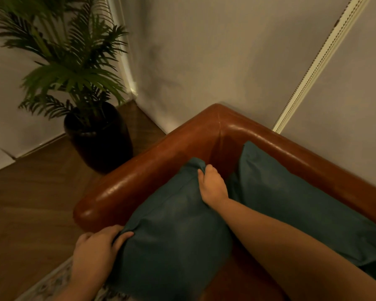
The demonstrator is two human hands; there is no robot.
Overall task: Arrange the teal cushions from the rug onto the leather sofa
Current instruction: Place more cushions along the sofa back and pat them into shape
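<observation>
Near teal cushion (174, 231) sits at the armrest end of the leather sofa (313, 168), held by both hands, lower edge hanging off the seat front. Right hand (211, 185) is on the far top corner, its fingers (206, 170) curled together and pinching the bunched fabric. Left hand (96, 253) is on the near corner, its fingers (124, 235) pressed together and wrapped over the seam, thumb hidden. The grip on opposite corners looks meant to let the person steer and tilt the cushion, probably to stand it against the armrest (152, 161), which runs just beyond the right fingers and just above the left ones.

Second teal cushion (291, 196) leans on the backrest just right of the right fingers, touching or nearly touching the held one; cannot tell which. It reads as placed, so the task looks well along, with this cushion not yet settled.

A strip of rug (52, 283) shows below the left fingers; no other cushion is visible on it. Wood floor (30, 192) lies left of them. A potted palm (91, 131) stands well beyond the armrest, by the wall (204, 51).
</observation>
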